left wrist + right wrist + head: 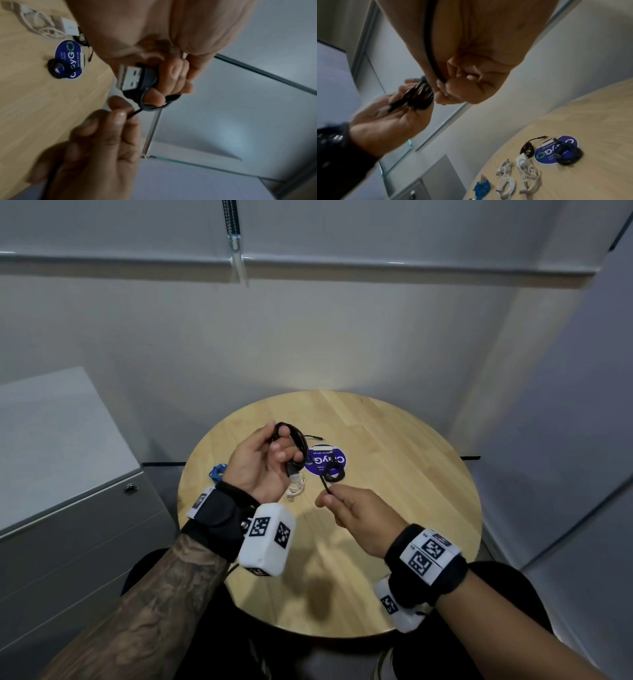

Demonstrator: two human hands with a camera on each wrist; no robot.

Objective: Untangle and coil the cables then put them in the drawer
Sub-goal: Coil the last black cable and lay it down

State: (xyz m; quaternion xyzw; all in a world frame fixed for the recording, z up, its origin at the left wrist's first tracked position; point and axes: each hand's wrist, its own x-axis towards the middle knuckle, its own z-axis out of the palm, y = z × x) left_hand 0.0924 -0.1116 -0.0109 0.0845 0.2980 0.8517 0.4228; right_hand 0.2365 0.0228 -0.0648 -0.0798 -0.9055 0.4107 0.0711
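My left hand [263, 460] is raised above the round wooden table [394, 491], palm up, with a black cable [294, 440] looped round its fingers. The cable's USB plug [130, 77] sticks out by the fingertips. My right hand [346, 508] pinches the free end of that black cable [429, 54] between thumb and forefinger, just right of the left hand. A coiled black cable [568, 155] lies on a blue round sticker [546, 152]. White cables [518, 177], a small black cable [528, 146] and a blue cable [482, 188] lie on the table.
A grey drawer cabinet [68, 501] with a lock [131, 488] stands left of the table, its drawers closed. Grey walls close in behind and to the right. My knees are under the table's near edge.
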